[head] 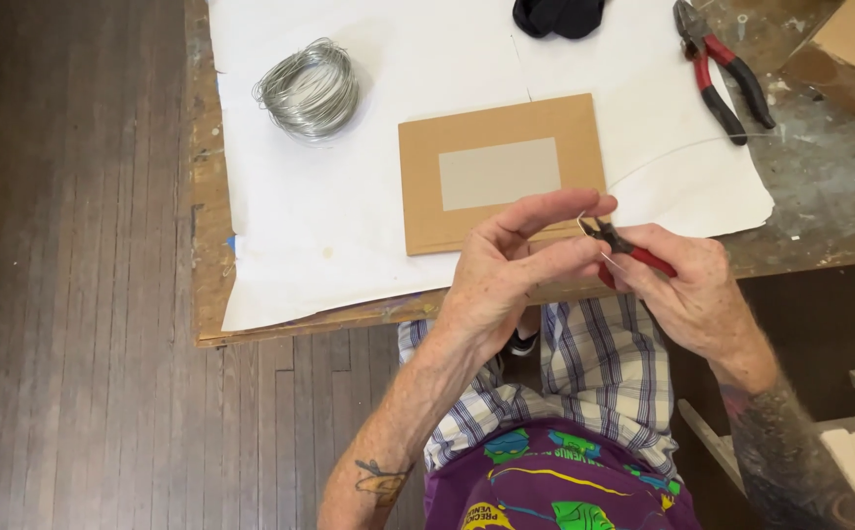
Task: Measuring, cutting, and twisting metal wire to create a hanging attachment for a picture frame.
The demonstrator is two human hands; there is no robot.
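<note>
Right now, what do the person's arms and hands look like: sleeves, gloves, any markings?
Both hands are bare, with no gloves or rings that I can see. The left hand leads to a bare forearm with a small dark tattoo near the elbow. The right hand leads to a forearm covered in dense dark tattooing. No sleeves reach either forearm.

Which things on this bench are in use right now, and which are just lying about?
In use:
- left hand pinching a thin silver wire piece
- right hand holding small red-handled pliers

Lying about:
- silver wire coil
- large red-and-black pliers
- brown cardboard sheet
- black cloth
- cardboard box
</note>
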